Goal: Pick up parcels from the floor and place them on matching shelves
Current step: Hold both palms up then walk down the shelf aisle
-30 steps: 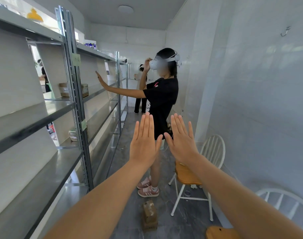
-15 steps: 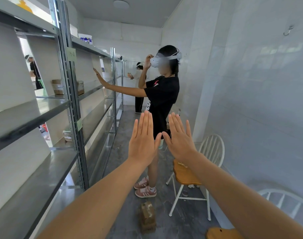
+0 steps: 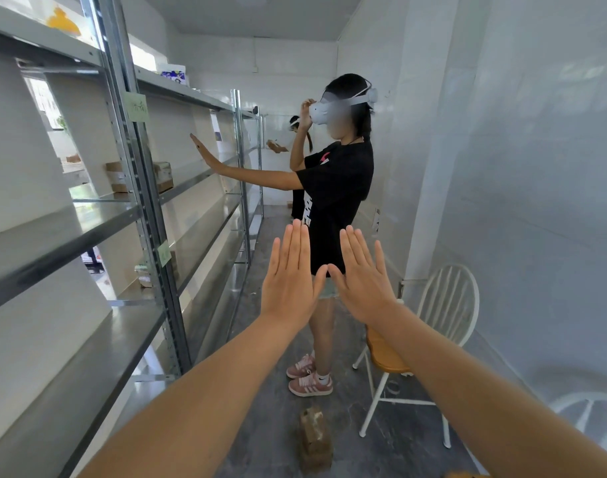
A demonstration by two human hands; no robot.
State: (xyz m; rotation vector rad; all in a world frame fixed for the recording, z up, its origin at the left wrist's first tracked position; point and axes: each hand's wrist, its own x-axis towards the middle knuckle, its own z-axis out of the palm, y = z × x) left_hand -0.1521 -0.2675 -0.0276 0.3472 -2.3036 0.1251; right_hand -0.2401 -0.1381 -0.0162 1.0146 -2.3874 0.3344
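While both arms reach forward at frame centre, left hand [image 3: 290,281] and right hand [image 3: 362,282] show flat, fingers pressed together, holding nothing. Parcel [image 3: 314,438] sits on floor [image 3: 260,426], bottom centre. Advice: crouch, grip both sides, read label before shelving.

Both arms extended toward 12 o'clock; left hand [image 3: 288,281] and right hand [image 3: 362,281] raised, backs to camera, fingers straight, thumb tips nearly touching, holding nothing.

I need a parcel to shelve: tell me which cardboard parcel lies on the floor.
The brown cardboard parcel on the grey floor beside the white chair; the other boxes sit on metal shelves.
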